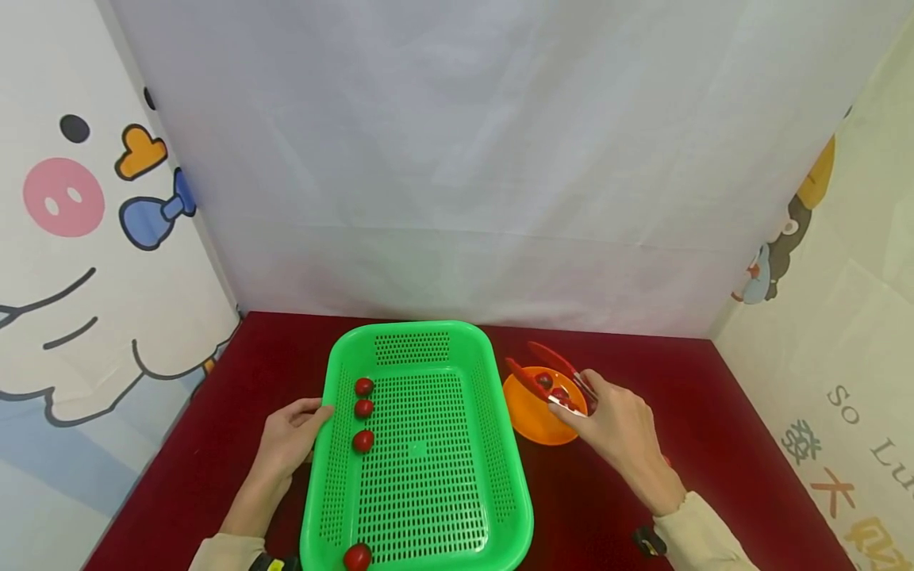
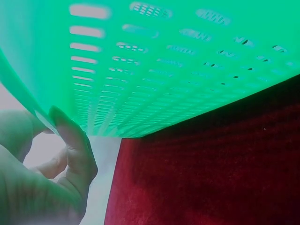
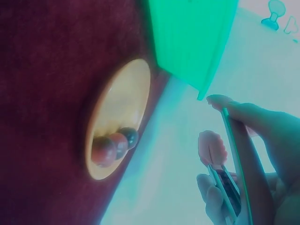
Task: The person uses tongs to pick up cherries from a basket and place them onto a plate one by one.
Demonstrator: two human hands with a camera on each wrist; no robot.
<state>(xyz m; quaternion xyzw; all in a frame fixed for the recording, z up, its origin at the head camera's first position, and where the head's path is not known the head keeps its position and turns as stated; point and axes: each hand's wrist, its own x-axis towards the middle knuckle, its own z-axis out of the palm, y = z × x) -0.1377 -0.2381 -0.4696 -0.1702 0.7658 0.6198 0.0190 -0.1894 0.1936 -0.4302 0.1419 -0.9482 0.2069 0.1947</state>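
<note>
Gripping red tongs (image 1: pixel 553 377) over the orange bowl (image 1: pixel 531 416) of cherry tomatoes (image 1: pixel 553 386), right hand (image 1: pixel 617 432) pinches the handles; left hand (image 1: pixel 289 436) grasps the green basket (image 1: pixel 417 452) rim, four tomatoes (image 1: pixel 362 441) inside, red table (image 1: pixel 685 396).

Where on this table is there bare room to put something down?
The red cloth is bare left of the green basket behind the left hand, and right of the right hand. Inside the basket, the middle and right are free; tomatoes line its left wall. It is crowded between the basket and the orange bowl, where the tongs are held.
</note>
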